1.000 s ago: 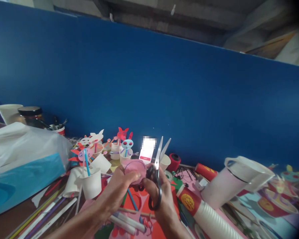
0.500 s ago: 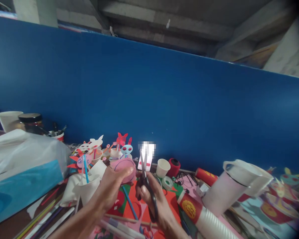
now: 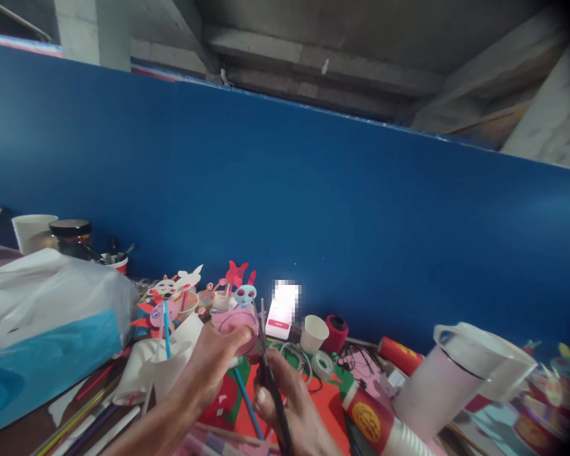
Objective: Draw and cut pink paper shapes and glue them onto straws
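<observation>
My left hand (image 3: 211, 361) pinches a pink paper disc (image 3: 234, 324) with a dark drawn circle on it, holding it up over the cluttered table. My right hand (image 3: 285, 405) grips black-handled scissors (image 3: 270, 383), their thin blades nearly closed and pointing up. The blades stand at the right edge of the disc, and I cannot tell if they are cutting it. My fingers hide part of the disc and the scissor handles.
Paper-cup figures on straws (image 3: 166, 313) stand just left of and behind the disc. A white paper cup (image 3: 314, 334), red thread spool (image 3: 335, 334) and tape roll (image 3: 322, 365) lie right. A plastic-wrapped blue package (image 3: 47, 304) fills the left; a blue wall (image 3: 285, 190) stands behind.
The scissor blades have closed from wide apart to nearly together. The scissors have shifted left against the disc's edge. The whole scene sits lower in the view.
</observation>
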`<state>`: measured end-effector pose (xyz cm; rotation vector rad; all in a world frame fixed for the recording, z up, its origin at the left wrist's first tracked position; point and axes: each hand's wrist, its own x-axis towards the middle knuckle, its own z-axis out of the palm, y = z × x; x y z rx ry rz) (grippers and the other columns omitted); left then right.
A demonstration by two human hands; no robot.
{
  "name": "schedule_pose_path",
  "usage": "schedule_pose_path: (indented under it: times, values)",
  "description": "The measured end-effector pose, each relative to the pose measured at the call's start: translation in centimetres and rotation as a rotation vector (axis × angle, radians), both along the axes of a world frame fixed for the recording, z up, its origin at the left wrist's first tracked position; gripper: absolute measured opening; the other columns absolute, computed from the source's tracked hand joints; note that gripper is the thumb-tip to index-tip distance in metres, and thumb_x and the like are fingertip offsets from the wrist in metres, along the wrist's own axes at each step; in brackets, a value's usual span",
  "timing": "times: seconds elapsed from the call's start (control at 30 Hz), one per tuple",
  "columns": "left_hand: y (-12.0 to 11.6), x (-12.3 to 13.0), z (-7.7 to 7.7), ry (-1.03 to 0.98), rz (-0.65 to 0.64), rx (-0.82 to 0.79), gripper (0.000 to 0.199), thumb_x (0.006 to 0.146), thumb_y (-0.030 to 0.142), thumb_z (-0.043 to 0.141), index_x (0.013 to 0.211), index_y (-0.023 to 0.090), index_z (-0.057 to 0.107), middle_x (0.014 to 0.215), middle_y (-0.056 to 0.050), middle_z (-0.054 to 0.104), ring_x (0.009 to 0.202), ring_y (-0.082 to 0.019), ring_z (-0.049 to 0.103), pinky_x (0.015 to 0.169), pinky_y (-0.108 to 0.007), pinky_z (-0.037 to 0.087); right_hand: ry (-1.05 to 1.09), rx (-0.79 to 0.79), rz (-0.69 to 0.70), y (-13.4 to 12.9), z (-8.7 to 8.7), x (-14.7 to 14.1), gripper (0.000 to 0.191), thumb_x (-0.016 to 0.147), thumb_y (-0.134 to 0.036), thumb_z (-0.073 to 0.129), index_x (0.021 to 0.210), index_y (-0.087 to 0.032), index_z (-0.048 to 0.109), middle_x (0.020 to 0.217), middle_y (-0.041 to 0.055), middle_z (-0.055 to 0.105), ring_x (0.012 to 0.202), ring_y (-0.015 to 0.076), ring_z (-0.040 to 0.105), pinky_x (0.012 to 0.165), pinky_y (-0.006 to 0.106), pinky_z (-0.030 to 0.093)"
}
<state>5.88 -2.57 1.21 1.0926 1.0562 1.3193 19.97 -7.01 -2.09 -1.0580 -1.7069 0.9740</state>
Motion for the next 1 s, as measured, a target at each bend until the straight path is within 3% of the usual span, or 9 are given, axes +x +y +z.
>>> schedule_pose_path:
  times: [0.17, 0.37, 0.67, 1.0]
  values:
    - [-0.5, 0.3, 0.7, 0.038, 0.064, -0.025, 0.021, 0.057, 0.018, 0.055, 0.042, 0.019, 0.041, 0.042, 0.007, 0.036, 0.043, -0.009, 0.033, 0.044, -0.021, 0.030, -0.018, 0.006, 0.003, 0.1, -0.1, 0.0, 0.034, 0.075, -0.049, 0.057, 0.097, -0.023, 0.061, 0.072, 0.0021, 0.056, 0.071, 0.0198, 0.053, 0.063, 0.027, 0.041]
    - [-1.4, 0.5, 1.9, 0.015, 0.086, 0.017, 0.016, 0.056, 0.017, 0.056, 0.042, 0.019, 0.048, 0.041, 0.006, 0.041, 0.043, -0.010, 0.035, 0.042, -0.022, 0.029, -0.061, -0.038, -0.017, 0.1, -0.4, 0.3, 0.033, 0.075, -0.047, 0.057, 0.098, -0.024, 0.060, 0.082, 0.0031, 0.058, 0.080, 0.0226, 0.053, 0.070, 0.029, 0.041]
    - [-0.6, 0.3, 0.6, 0.063, 0.050, -0.023, 0.012, 0.059, 0.019, 0.057, 0.048, 0.016, 0.052, 0.048, 0.004, 0.046, 0.048, -0.010, 0.039, 0.046, -0.021, 0.034, -0.031, -0.035, 0.014, 0.3, -0.7, 0.2, 0.037, 0.075, -0.048, 0.060, 0.101, -0.021, 0.060, 0.073, 0.0003, 0.053, 0.071, 0.0173, 0.047, 0.065, 0.026, 0.038]
    - [-0.9, 0.3, 1.1, 0.018, 0.051, -0.027, 0.012, 0.057, 0.023, 0.059, 0.050, 0.017, 0.052, 0.047, 0.005, 0.045, 0.047, -0.009, 0.038, 0.044, -0.021, 0.033, 0.105, -0.134, 0.060, 0.8, -1.7, 0.0, 0.050, 0.073, -0.052, 0.062, 0.104, -0.015, 0.056, 0.065, -0.0037, 0.038, 0.057, 0.0098, 0.035, 0.051, 0.021, 0.034]
